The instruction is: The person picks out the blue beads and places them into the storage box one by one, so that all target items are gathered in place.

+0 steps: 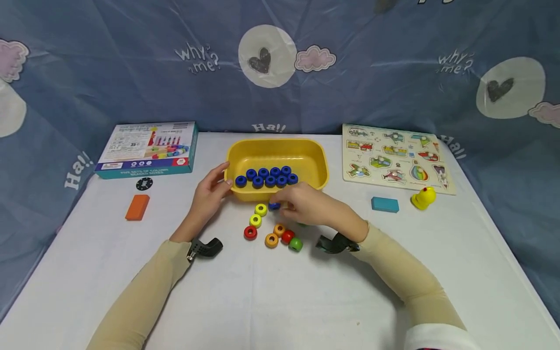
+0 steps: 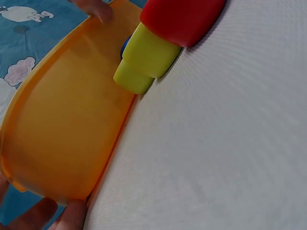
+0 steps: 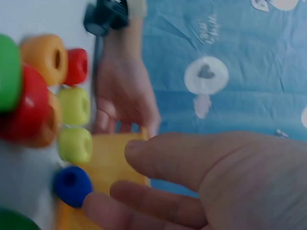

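Note:
My left hand (image 1: 211,192) holds the left end of a yellow plastic tub (image 1: 321,182), thumb at its front corner. Several blue beads (image 1: 258,182) sit in rows inside the tub. Just in front of it, my right hand (image 1: 308,203) reaches over another blue bead (image 3: 72,184). A fingertip appears to touch that bead in the right wrist view, while the thumb stays apart from it. Close by on the table lie two yellow beads (image 1: 258,215), two red beads (image 1: 250,232), two orange beads (image 1: 271,240) and a green bead (image 1: 295,244). Another green piece is mostly hidden under my right hand.
At the back left lies a printed toy box (image 1: 146,148), with a black disc (image 1: 144,183) and an orange block (image 1: 137,207) before it. On the right are a wooden picture puzzle (image 1: 393,158), a blue block (image 1: 385,204) and a yellow toy duck (image 1: 423,198).

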Demonstrator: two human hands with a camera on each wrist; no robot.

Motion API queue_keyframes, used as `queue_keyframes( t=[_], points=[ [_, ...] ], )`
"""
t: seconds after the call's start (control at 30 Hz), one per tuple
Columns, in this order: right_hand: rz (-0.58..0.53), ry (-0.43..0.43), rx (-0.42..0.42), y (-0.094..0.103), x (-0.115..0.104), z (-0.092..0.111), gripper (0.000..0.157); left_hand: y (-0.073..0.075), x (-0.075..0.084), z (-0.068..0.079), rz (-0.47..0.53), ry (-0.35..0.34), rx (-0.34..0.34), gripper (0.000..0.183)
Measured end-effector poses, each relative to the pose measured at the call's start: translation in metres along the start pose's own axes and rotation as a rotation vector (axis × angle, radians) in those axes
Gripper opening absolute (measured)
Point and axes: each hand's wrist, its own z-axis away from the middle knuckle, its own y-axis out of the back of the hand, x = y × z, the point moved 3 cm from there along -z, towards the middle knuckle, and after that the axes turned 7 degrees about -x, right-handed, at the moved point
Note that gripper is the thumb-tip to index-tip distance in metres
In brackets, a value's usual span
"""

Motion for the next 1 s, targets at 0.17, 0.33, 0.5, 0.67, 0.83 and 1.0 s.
queue_keyframes(
  t=[0.17, 0.33, 0.5, 0.67, 0.83, 1.0],
  points=[
    [0.025, -0.042, -0.064, -0.017, -0.003, -0.003, 0.035, 0.000, -0.002, 0.000, -0.001, -0.004, -0.004, 0.051],
    [0.078, -0.080, -0.036, -0.021, -0.005, -0.005, 0.034, 0.000, -0.003, -0.001, -0.007, -0.006, 0.003, 0.050],
    [0.142, -0.094, -0.005, -0.023, -0.005, -0.006, 0.029, 0.000, -0.002, 0.000, -0.006, -0.003, 0.002, 0.050],
    [0.229, -0.088, 0.012, -0.028, -0.005, -0.008, 0.024, 0.000, -0.002, 0.000, -0.001, 0.012, 0.008, 0.050],
    [0.240, -0.091, -0.003, -0.032, -0.005, -0.010, 0.022, 0.000, 0.001, 0.001, 0.005, 0.025, 0.002, 0.051],
    [0.222, -0.102, -0.029, -0.036, -0.003, -0.011, 0.023, 0.000, 0.019, 0.007, 0.001, 0.029, -0.013, 0.052]
  ],
)
